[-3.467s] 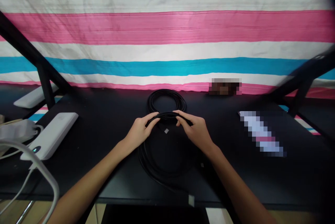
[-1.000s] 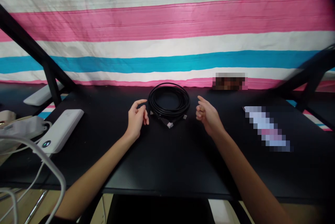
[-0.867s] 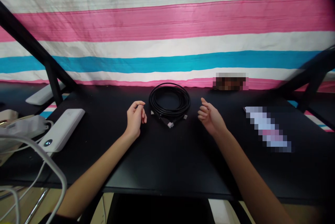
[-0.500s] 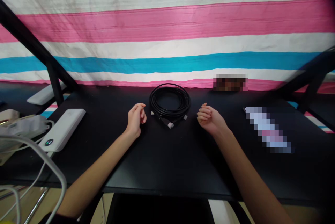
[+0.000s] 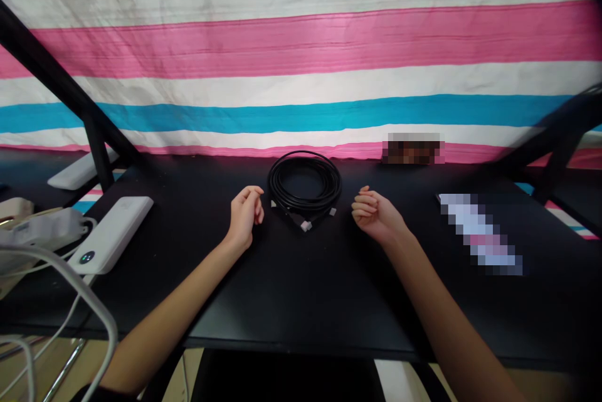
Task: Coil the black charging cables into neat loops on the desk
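A coiled black cable (image 5: 305, 203) lies on the black table (image 5: 301, 289), between my two hands. Its light-coloured plug (image 5: 306, 226) rests at the front of the coil, with other small connector ends at the sides. Just left of the coil, my left hand (image 5: 245, 217) rests with its fingers curled in, and nothing shows in it. On the other side, my right hand (image 5: 377, 215) is loosely closed, fingers folded toward the palm, holding nothing visible. Neither hand touches the cable.
A white power bank (image 5: 117, 229) lies at the left, near white adapters (image 5: 51, 226) and looping white cords (image 5: 106, 311). A pixelated flat object (image 5: 480, 232) lies at the right. Behind the table hangs a striped sheet (image 5: 301, 44), with black frame bars (image 5: 61, 69) at both sides.
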Tool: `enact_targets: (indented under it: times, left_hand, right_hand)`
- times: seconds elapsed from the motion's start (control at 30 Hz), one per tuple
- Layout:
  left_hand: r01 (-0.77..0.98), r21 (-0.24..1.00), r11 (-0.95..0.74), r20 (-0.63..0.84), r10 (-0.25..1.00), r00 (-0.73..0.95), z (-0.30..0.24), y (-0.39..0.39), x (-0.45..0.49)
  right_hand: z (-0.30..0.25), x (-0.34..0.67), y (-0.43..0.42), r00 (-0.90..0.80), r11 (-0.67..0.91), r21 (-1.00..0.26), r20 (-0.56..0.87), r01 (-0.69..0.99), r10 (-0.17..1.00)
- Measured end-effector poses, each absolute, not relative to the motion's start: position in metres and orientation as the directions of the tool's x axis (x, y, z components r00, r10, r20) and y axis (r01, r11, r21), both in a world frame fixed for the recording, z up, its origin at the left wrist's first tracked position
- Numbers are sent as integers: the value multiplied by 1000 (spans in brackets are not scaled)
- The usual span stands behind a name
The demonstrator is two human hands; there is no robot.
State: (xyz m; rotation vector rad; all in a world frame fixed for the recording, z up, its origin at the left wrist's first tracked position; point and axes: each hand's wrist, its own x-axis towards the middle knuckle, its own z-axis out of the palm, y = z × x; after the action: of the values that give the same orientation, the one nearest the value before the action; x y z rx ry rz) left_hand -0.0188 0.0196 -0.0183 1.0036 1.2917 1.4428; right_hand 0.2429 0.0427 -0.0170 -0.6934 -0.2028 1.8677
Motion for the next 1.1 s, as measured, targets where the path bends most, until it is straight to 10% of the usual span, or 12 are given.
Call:
enact_targets:
  times: [0.13, 0.33, 0.6, 1.1]
  left_hand:
    - [267, 930, -253, 288, 952, -102, -19, 14, -18]
    - [625, 472, -621, 605, 744, 283, -15, 5, -7]
    - [766, 217, -605, 352, 781, 516, -4, 13, 45]
    - [949, 39, -313, 174, 937, 302, -19, 22, 11]
  right_hand:
    - [-17, 242, 42, -253, -408, -425, -374, -808, 892]
    - [-16, 240, 42, -268, -413, -381, -379, -827, 886]
    - [-18, 238, 43, -275, -409, -380, -359, -830, 892]
    - [-13, 240, 41, -280, -396, -448, -304, -802, 911]
